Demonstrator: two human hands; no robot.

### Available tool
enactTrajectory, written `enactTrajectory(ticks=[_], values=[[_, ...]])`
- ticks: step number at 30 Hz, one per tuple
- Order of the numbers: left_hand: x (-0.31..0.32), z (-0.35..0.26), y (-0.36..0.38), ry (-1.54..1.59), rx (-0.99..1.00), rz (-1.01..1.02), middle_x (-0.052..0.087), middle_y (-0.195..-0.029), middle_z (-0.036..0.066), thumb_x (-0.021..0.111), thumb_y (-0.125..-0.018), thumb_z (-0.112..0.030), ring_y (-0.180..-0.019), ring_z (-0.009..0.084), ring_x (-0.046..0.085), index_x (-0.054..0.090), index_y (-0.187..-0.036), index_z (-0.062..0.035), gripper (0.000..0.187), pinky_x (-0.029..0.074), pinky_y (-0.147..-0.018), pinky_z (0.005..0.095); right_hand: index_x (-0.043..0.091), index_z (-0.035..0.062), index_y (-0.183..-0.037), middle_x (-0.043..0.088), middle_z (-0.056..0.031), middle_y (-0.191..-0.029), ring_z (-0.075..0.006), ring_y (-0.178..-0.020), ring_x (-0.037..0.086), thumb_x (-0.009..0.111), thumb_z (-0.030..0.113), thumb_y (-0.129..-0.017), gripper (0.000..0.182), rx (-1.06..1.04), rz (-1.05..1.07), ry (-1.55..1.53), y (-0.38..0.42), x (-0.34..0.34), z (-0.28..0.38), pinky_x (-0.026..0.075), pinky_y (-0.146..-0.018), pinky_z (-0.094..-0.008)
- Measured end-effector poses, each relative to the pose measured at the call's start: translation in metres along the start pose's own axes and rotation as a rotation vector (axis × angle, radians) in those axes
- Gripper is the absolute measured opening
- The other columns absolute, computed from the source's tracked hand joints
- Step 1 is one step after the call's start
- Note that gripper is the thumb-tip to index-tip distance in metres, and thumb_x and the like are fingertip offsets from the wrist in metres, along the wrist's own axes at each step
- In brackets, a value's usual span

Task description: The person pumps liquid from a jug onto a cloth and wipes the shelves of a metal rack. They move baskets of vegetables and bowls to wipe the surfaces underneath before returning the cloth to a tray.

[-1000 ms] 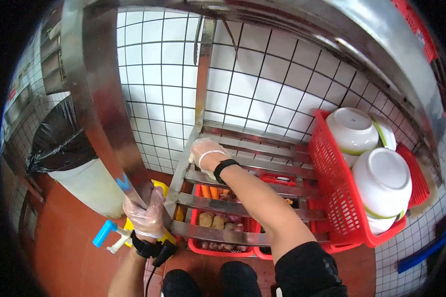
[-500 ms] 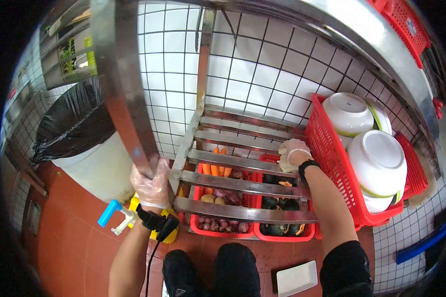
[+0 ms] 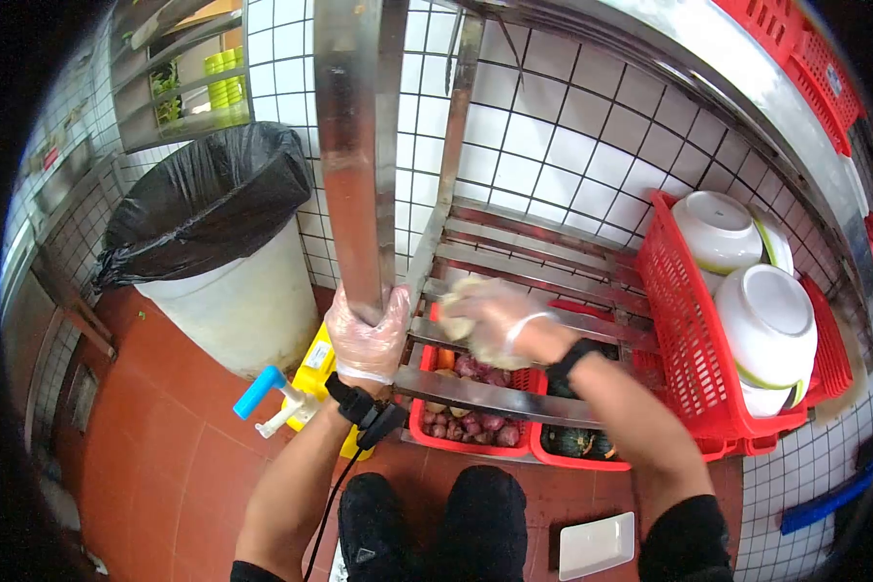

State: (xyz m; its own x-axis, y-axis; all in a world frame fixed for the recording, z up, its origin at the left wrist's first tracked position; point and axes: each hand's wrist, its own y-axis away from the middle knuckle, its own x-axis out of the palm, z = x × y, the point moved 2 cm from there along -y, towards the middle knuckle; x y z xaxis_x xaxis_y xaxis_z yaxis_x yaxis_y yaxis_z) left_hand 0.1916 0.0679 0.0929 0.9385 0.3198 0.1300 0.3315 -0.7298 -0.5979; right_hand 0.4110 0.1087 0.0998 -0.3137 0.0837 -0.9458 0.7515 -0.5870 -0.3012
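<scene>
My left hand (image 3: 367, 338), in a clear plastic glove, is wrapped round the upright metal post (image 3: 356, 165) at the front corner of a slatted rack. My right hand (image 3: 510, 318), gloved as well and a little blurred, presses a pale crumpled cloth (image 3: 468, 299) onto the metal slats (image 3: 495, 391) near their left end. Below the slats are a red basket (image 3: 425, 432) of onions (image 3: 475, 427) and another red basket (image 3: 577, 463) with dark green squash (image 3: 565, 442); my right hand and the slats partly cover them.
On the rack's right stands a red perforated basket (image 3: 687, 330) of upturned white bowls (image 3: 766, 315). At left is a white bin (image 3: 247, 301) with a black liner (image 3: 204, 209). A yellow container (image 3: 316, 364) with a blue-handled tap and a white tray (image 3: 597, 546) are on the floor.
My right hand and the cloth have slid left along the slats, away from the bowl basket. My left hand still grips the post. The whole view has shifted, with things appearing further right.
</scene>
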Motion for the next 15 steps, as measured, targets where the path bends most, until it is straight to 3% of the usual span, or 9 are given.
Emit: enactTrajectory(ticks=[1, 2, 4, 7, 10, 12, 15], values=[[-0.001, -0.001, -0.001, -0.017, 0.01, -0.005, 0.064, -0.082, 0.002, 0.073, -0.089, -0.006, -0.067, 0.0089, 0.059, 0.058, -0.101, -0.0021, 0.019, 0.05, -0.06, 0.0259, 0.072, 0.0105, -0.109, 0.067, -0.0178, -0.108, -0.0386, -0.107, 0.062, 0.061, 0.002, -0.076, 0.036, 0.092, 0.064, 0.023, -0.023, -0.009, 0.038, 0.052, -0.09, -0.0436], [0.0, -0.003, -0.002, -0.037, 0.019, -0.01, 0.064, -0.082, 0.002, 0.073, -0.089, -0.006, -0.067, 0.0087, 0.058, 0.059, -0.1, -0.0022, 0.019, 0.05, -0.06, 0.0259, 0.071, 0.0082, -0.106, 0.066, -0.02, -0.102, -0.0412, -0.104, 0.061, 0.059, -0.002, -0.075, 0.035, 0.064, -0.007, -0.018, -0.04, 0.044, 0.022, 0.05, -0.09, -0.0451], [0.0, -0.007, -0.002, -0.052, 0.018, -0.023, 0.064, -0.081, 0.002, 0.074, -0.088, -0.007, -0.068, 0.0083, 0.058, 0.06, -0.098, -0.0024, 0.018, 0.049, -0.06, 0.026, 0.07, 0.0068, -0.103, 0.067, -0.0209, -0.099, -0.0421, -0.102, 0.06, 0.058, -0.003, -0.074, 0.033, 0.245, 0.004, -0.049, -0.066, 0.056, 0.038, 0.049, -0.091, -0.0471], [-0.001, -0.018, -0.003, -0.074, 0.013, -0.022, 0.064, -0.08, 0.001, 0.077, -0.085, -0.009, -0.07, 0.0078, 0.056, 0.062, -0.096, -0.0021, 0.02, 0.048, -0.062, 0.0269, 0.072, 0.0084, -0.105, 0.068, -0.0169, -0.108, -0.0372, -0.107, 0.063, 0.059, 0.003, -0.083, 0.026, 0.075, 0.085, 0.137, -0.052, 0.038, 0.05, 0.051, -0.091, -0.0443], [-0.001, -0.017, -0.003, -0.049, 0.003, -0.032, 0.069, -0.079, 0.01, 0.08, -0.08, -0.013, -0.068, 0.0195, 0.064, 0.064, -0.097, -0.0012, 0.026, 0.053, -0.067, 0.0332, 0.071, 0.0105, -0.108, 0.066, -0.0123, -0.115, -0.0364, -0.102, 0.065, 0.062, 0.004, -0.081, 0.029, 0.214, 0.1, 0.135, 0.0, 0.027, 0.043, 0.054, -0.085, -0.0448], [-0.003, -0.023, -0.003, -0.089, -0.002, -0.021, 0.07, -0.081, 0.012, 0.081, -0.08, -0.014, -0.072, 0.0195, 0.067, 0.064, -0.099, -0.0014, 0.028, 0.053, -0.069, 0.0335, 0.071, 0.0138, -0.111, 0.065, -0.0113, -0.119, -0.0352, -0.102, 0.065, 0.063, 0.006, -0.081, 0.032, 0.171, 0.04, 0.169, 0.043, 0.008, 0.042, 0.055, -0.087, -0.0436], [-0.001, -0.015, -0.003, -0.066, -0.014, -0.012, 0.071, -0.082, 0.014, 0.082, -0.081, -0.017, -0.072, 0.0214, 0.069, 0.064, -0.101, -0.0016, 0.031, 0.054, -0.069, 0.0336, 0.07, 0.0176, -0.113, 0.065, -0.0103, -0.115, -0.0352, -0.101, 0.064, 0.065, 0.01, -0.081, 0.033, 0.106, 0.153, 0.31, 0.105, -0.022, 0.026, 0.055, -0.086, -0.0451]])
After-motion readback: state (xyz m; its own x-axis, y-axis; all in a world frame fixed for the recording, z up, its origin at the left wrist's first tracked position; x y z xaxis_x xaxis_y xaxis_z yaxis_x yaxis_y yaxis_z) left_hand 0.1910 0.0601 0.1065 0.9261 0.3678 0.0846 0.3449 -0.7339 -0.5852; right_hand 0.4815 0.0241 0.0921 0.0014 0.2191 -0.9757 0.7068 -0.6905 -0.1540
